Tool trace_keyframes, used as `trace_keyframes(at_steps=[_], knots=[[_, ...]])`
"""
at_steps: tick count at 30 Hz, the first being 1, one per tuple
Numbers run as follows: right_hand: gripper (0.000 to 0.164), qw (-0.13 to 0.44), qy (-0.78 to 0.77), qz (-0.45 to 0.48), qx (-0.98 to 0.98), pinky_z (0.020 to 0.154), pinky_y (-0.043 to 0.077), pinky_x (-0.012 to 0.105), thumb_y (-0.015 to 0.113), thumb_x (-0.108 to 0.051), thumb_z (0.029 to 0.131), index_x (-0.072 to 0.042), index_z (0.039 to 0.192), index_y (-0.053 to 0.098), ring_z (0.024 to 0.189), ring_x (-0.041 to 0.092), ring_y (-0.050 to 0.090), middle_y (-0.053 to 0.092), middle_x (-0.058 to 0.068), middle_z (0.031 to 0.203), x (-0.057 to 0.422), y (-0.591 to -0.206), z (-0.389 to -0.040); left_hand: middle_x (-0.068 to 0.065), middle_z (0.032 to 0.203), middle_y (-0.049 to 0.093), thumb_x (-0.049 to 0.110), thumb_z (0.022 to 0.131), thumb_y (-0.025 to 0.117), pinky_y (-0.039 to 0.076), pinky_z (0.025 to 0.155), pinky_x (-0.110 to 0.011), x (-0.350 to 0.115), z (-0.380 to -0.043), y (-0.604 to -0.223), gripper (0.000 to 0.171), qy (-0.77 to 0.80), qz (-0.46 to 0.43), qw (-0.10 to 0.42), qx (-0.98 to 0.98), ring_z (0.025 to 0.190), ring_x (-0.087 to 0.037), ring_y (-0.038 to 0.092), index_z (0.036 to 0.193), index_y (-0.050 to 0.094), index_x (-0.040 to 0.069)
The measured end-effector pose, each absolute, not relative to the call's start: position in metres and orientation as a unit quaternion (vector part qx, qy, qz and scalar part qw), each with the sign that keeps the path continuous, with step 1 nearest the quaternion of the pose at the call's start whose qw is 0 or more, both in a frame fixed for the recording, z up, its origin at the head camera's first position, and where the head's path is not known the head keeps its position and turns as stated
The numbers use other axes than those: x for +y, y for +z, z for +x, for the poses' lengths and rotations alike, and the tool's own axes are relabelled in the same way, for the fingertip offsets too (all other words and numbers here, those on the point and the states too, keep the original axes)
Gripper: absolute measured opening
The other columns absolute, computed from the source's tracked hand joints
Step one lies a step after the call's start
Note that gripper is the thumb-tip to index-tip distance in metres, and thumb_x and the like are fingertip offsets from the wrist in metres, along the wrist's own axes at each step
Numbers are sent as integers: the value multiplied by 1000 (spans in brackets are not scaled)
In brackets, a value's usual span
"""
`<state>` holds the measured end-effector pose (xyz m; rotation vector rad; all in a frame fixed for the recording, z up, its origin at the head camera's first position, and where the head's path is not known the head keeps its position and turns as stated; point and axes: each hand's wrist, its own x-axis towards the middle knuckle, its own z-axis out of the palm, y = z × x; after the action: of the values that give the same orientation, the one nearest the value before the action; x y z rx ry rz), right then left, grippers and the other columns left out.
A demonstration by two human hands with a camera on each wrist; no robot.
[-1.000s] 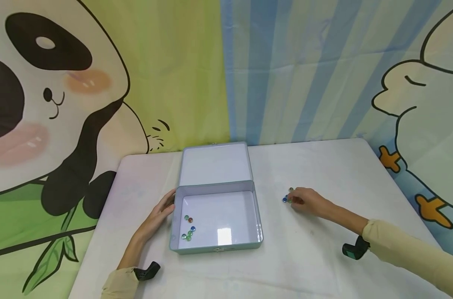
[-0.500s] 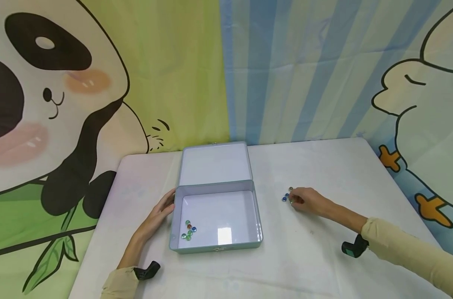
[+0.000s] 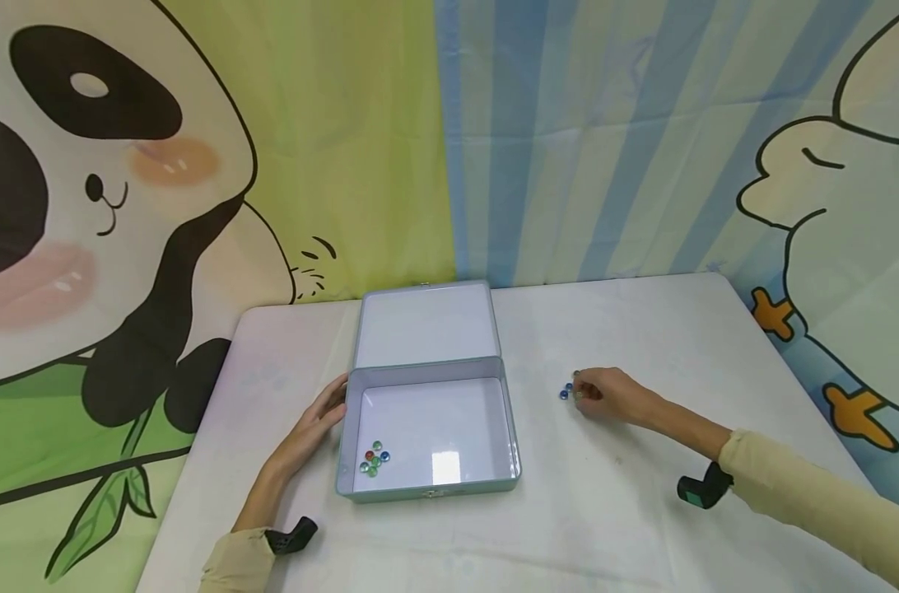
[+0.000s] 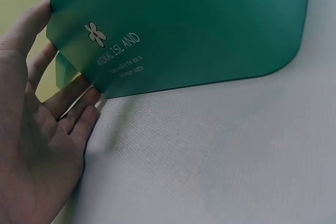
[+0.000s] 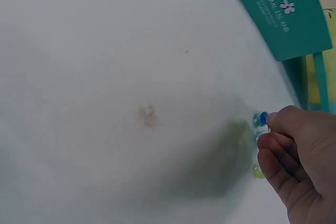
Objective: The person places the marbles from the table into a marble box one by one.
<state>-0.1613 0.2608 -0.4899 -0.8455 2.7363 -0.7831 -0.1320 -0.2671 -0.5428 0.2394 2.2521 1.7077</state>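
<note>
A shallow tin box (image 3: pixel 442 486), green outside and pale inside, lies with its lid (image 3: pixel 427 325) folded back. Several glass marbles (image 3: pixel 375 461), green, blue and red, cluster at its lower left inside. My left hand (image 3: pixel 307 432) rests against the box's left wall with fingers fairly straight; its fingertips touch the green side (image 4: pixel 199 24) in the left wrist view. To the right of the box, my right hand (image 3: pixel 614 397) pinches a small marble between thumb and forefinger, mostly hidden by the fingers. Blue marbles (image 3: pixel 564 394) and a yellowish marble (image 5: pixel 258 172) lie beside those fingers.
A white cloth covers the table (image 3: pixel 664 519). Behind it hang a striped curtain (image 3: pixel 583 148) and a panda-print cloth (image 3: pixel 220 272). A black wrist device (image 3: pixel 705 486) sits on the right cuff and another (image 3: pixel 292 537) on the left.
The marbles inside the box have rolled closer together at its lower left. My right hand has barely shifted beside the loose marbles, and my left hand stays on the box.
</note>
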Motion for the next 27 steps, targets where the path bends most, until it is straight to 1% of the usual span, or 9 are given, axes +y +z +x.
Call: trace_keyframes(at_steps=[4, 8, 13, 18, 22, 27], knots=[[11, 86, -305, -285, 904, 64, 51, 18, 68, -3, 86, -3, 97, 66, 72, 1, 53, 65, -3, 82, 250, -469, -156, -13, 162, 18, 29, 103, 43, 6, 116, -70, -266, -132, -542, 57, 597, 83, 154, 783, 151, -39, 12, 155, 19, 28], [13, 84, -341, -310, 884, 68, 55, 19, 70, -8, 87, -6, 99, 66, 75, -1, 56, 66, -5, 85, 235, -446, -143, -13, 163, 17, 29, 103, 43, 5, 116, -70, -266, -132, -542, 58, 598, 81, 157, 782, 151, -39, 12, 155, 19, 27], [14, 87, -371, -345, 858, 69, 56, 20, 70, -7, 87, -8, 100, 65, 76, -1, 58, 68, -5, 87, 216, -427, -126, -14, 162, 18, 28, 104, 43, 6, 116, -69, -266, -132, -542, 57, 600, 84, 154, 781, 151, -39, 13, 155, 19, 27], [12, 115, -382, -361, 843, 70, 56, 20, 69, -7, 88, -7, 99, 65, 75, -1, 59, 68, -4, 87, 199, -416, -115, -14, 162, 18, 28, 104, 42, 7, 116, -69, -267, -133, -543, 56, 599, 90, 153, 781, 150, -39, 13, 155, 19, 28], [13, 139, -377, -366, 839, 72, 56, 19, 67, -7, 89, -6, 101, 65, 77, -1, 60, 69, -4, 89, 181, -409, -116, -14, 162, 18, 28, 104, 43, 6, 116, -69, -268, -133, -542, 57, 601, 90, 151, 780, 150, -39, 14, 155, 20, 28], [12, 139, -362, -385, 838, 72, 56, 18, 66, -6, 89, -6, 101, 65, 78, 2, 60, 69, 0, 90, 154, -412, -134, -14, 162, 18, 27, 104, 43, 7, 116, -69, -268, -132, -543, 57, 600, 93, 152, 780, 150, -39, 14, 155, 19, 27]])
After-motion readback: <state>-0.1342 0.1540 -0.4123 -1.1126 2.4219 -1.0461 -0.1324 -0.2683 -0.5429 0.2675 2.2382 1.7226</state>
